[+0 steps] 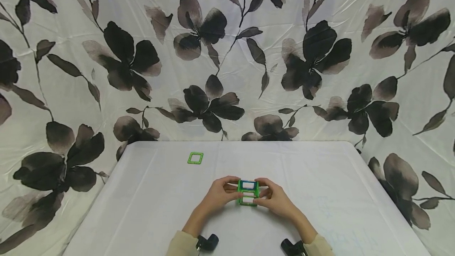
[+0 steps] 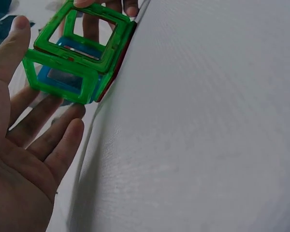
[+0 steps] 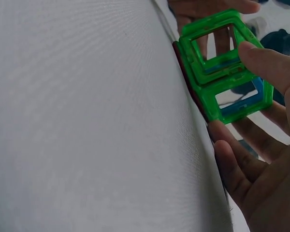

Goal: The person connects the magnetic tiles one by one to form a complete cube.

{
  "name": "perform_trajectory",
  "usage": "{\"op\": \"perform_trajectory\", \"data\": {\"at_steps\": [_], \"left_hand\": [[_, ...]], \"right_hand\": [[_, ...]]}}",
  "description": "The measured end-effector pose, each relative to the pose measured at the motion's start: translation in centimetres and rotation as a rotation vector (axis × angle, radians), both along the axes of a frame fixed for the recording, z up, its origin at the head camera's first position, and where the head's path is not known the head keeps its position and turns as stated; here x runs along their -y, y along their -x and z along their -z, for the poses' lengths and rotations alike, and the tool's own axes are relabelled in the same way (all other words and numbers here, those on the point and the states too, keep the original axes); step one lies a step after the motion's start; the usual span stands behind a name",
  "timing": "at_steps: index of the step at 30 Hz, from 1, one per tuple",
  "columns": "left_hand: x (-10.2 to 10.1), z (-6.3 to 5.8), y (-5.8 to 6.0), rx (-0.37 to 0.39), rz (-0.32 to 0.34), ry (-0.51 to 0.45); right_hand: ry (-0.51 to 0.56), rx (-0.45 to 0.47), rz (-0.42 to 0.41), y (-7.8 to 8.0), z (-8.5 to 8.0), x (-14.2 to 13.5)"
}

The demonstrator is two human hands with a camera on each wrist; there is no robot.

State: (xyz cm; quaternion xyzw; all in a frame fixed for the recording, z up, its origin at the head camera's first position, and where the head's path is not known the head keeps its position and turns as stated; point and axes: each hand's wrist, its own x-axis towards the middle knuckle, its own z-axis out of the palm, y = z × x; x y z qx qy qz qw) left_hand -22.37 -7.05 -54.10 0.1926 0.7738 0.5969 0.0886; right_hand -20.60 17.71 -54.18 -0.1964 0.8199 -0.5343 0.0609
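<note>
1. Loose green square frame: it lies flat near the far edge of the white table, nearer the far left corner than the far right one. It is well apart from both hands and, as things stand, not joined to anything.

2. Left hand: fingers and thumb are bent about the left side of the small frame box, holding it with a narrow grasp.

3. Small frame box: it sits between the hands, roughly midway between the table's left and right edges, nearer the viewer than the loose square. Several green sides are joined with a blue frame at the far side; a red frame makes the base, close against the tabletop. So the walls and base look done. The top seems uncovered from above, though I cannot be sure. If that is right, closing it is what is left, with the loose square unused.

4. Right hand: it holds the box's right side, thumb on the near face, fingers curved around behind.
</note>
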Motion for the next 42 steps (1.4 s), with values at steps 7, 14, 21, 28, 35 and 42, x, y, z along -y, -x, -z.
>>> {"op": "perform_trajectory", "data": {"at_steps": [7, 14, 21, 28, 35, 42], "left_hand": [[0.32, -0.14, 0.02, 0.029, 0.062, 0.052], [0.47, -0.07, 0.28, 0.033, 0.093, 0.085], [0.37, -0.27, 0.28, 0.053, 0.076, 0.071], [0.13, -0.41, 0.16, 0.087, 0.068, 0.020], [0.00, -0.50, 0.14, 0.145, 0.094, -0.033], [0.05, -0.14, 0.26, 0.119, 0.080, 0.008]], "right_hand": [[-0.003, -0.012, 0.001, 0.08, 0.04, 0.00], [0.004, -0.011, -0.012, -0.08, 0.05, -0.13], [0.016, -0.003, -0.023, -0.25, -0.19, -0.18], [0.045, 0.027, -0.023, -0.49, -0.47, -0.04], [0.048, 0.027, -0.013, -0.64, -0.83, 0.17], [0.096, 0.005, -0.015, -0.36, -0.13, -0.07]]}}
